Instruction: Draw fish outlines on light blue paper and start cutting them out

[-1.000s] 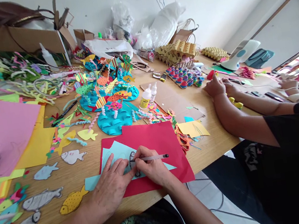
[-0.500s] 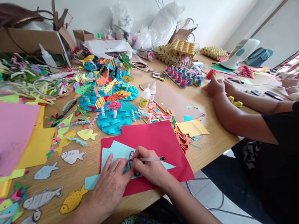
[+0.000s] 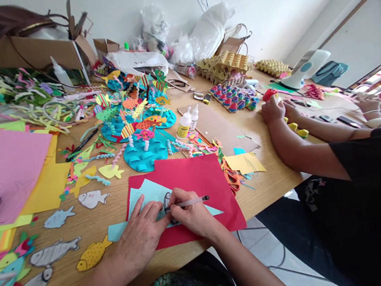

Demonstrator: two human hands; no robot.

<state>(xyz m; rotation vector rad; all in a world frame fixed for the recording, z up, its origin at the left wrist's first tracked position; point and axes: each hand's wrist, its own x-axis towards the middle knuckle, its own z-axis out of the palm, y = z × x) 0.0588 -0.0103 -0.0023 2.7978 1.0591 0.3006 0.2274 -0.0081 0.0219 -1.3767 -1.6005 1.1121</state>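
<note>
Wooden table [image 3: 275,182] against a white wall [image 3: 262,3], as seen from the head camera. At the near edge lies a red sheet [image 3: 195,173], and on it rest overlapping pieces of light blue paper [image 3: 152,187]. Right hand [image 3: 190,213]: thumb and fingers pinched around a slim pen [image 3: 194,201], whose dark-capped rear end projects to the right of the grip. Its writing end points left, toward a small dark-outlined fish shape [image 3: 167,197] just beyond the fingertips; whether this is a drawing or a separate cut-out cannot be told, since the fingers hide part of it. Left hand [image 3: 142,229]: laid palm down with fingers spread, grasping nothing, pressing on the blue paper to the left of the pen, its thumb close to the right fingertips. Left of this hand lie a dotted yellow fish [image 3: 93,254] and a striped white fish [image 3: 55,252]. Right of the red sheet, a pair of orange scissors [image 3: 232,182] is partly covered by a yellow scrap [image 3: 245,163]. Behind the sheet, two glue bottles [image 3: 183,125] stand upright near a blue base [image 3: 144,155] bearing colourful paper fish.
</note>
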